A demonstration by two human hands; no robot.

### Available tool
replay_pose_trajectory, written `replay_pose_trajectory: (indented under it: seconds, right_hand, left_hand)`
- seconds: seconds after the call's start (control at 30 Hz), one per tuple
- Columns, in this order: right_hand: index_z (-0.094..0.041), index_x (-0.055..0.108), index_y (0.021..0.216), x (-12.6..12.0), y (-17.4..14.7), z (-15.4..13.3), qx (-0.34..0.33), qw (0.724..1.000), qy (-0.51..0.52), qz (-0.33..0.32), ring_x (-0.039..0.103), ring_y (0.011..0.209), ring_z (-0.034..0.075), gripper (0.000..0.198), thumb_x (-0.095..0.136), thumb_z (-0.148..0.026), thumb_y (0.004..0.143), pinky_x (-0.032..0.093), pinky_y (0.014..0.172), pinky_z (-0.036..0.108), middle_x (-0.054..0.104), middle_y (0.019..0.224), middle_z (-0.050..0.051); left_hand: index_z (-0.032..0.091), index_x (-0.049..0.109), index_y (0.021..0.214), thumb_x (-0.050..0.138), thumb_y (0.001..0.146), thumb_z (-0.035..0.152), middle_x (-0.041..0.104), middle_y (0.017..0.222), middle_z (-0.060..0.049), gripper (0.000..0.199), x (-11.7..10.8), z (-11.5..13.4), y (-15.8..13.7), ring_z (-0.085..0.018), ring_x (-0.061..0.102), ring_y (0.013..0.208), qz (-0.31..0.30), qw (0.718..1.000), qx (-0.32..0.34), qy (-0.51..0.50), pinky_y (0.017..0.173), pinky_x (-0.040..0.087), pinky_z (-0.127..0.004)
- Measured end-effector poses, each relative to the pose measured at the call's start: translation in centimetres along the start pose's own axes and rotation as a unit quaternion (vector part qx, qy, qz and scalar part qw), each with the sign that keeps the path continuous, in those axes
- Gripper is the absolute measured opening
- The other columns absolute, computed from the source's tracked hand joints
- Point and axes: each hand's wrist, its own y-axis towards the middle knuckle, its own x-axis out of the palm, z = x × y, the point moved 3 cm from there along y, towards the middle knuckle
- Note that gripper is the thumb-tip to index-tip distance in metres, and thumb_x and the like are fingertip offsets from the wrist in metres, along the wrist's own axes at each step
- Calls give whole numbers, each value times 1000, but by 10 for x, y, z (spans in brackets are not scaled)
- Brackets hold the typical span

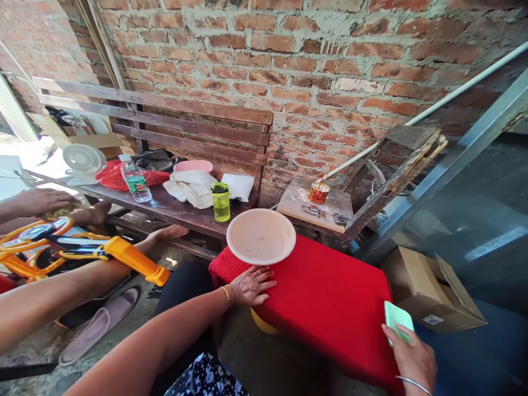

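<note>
My left hand (pixel 251 286) lies flat on the red cloth (pixel 325 297), fingers spread, close against the near rim of a pale round basin (pixel 261 234). A little dark speck shows on the basin's bottom. At the right end of the cloth my right hand (pixel 412 352) is closed around a mint-green phone (pixel 398 319), held near the cloth's edge. The red cloth covers a low table or stool whose shape is hidden.
Behind, a wooden bench (pixel 185 214) carries a green bottle (pixel 221 202), a water bottle (pixel 136 181), white cloth (pixel 192 187) and a fan (pixel 84 159). A red cup (pixel 319 193) and padlocks stand on a board. Another person's legs (pixel 74 283) and an orange plastic object (pixel 132 258) are left; a carton (pixel 424 291) is right.
</note>
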Motion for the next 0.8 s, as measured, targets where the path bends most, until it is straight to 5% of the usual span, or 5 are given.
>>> replay_pose_trajectory:
  seconds: [0.1,0.2,0.53,0.63,0.8]
  right_hand:
    - [-38,61,64,-31,14,39,79,993,-55,74,58,83,46,35,60,-71,52,40,61,53,47,59,9]
    - [-36,63,70,-28,9,20,50,994,-52,81,58,85,45,38,57,-71,57,42,62,52,47,60,8]
    - [-25,74,94,116,-149,-156,-300,922,109,-218,63,93,25,31,64,-34,67,51,90,37,62,99,7]
    - [-25,73,94,119,-155,-157,-297,921,109,-226,62,95,25,29,64,-30,66,50,92,38,61,99,7]
    - [-25,72,83,70,-80,-92,-165,971,118,-129,61,92,29,35,66,-48,58,49,93,45,61,92,7]
  left_hand:
    - [26,56,140,50,97,48,54,146,-9,49,1,0,-1,-29,45,138,-9,1000,5,0,115,31,-47]
    - [26,55,141,52,96,47,54,146,-9,50,3,-2,-2,-30,45,139,-8,1000,5,0,116,31,-47]
    - [27,55,141,52,96,47,53,147,-9,49,5,-5,-4,-29,43,139,-14,1000,6,7,116,31,-47]
    - [27,55,141,52,96,46,53,146,-9,49,5,-5,-5,-28,43,139,-7,1000,10,9,116,31,-46]
    - [28,55,141,54,95,48,54,145,-8,50,8,-6,-5,-28,44,138,1,1000,1,9,116,31,-45]
